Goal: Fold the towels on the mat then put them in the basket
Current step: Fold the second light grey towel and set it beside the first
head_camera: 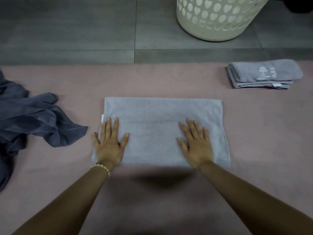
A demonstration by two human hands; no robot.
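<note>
Mid-fold: pressing towel (162,116) flat on mat (257,126) with left hand (109,144), right hand (197,145); grip wide, empty. Next, likely: folding end-to-end.

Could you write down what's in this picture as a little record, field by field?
hands: left hand and right hand, both flat on the light towel
light towel: a neat rectangle, middle of the mat
folded towel: white logo, far right of the mat
dark cloth: crumpled, at the left
basket: cream, heart-shaped holes, on the grey floor
mat: pink
</note>
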